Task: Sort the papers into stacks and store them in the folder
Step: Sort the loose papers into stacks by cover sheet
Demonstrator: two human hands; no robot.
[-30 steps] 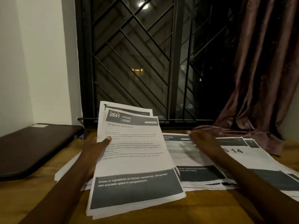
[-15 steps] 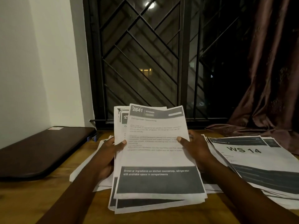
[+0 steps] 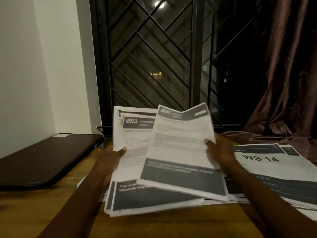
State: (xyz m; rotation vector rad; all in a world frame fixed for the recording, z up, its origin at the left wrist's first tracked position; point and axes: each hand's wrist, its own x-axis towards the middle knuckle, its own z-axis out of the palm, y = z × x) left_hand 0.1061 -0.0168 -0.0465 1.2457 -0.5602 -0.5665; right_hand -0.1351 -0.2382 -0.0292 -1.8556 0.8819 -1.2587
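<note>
My left hand (image 3: 111,156) holds a sheaf of printed papers (image 3: 133,152) tilted up off the wooden table; its top sheet reads 2933. My right hand (image 3: 220,150) pinches the right edge of a single sheet (image 3: 181,146) headed 2641, which now sits shifted to the right of the sheaf and overlaps it. A flat stack headed WS 14 (image 3: 267,167) lies on the table to the right. More sheets lie under the held papers. A dark closed folder (image 3: 44,160) rests at the left, by the wall.
The wooden table (image 3: 42,206) runs under everything. A barred window (image 3: 154,62) stands straight ahead, a white wall (image 3: 34,66) at the left. A brown curtain (image 3: 288,83) hangs at the right and its hem pools on the table's far right corner.
My right hand came in from the right stack and took the 2641 sheet by its edge. That sheet has slid rightward off the sheaf, uncovering the 2933 sheet beneath.
</note>
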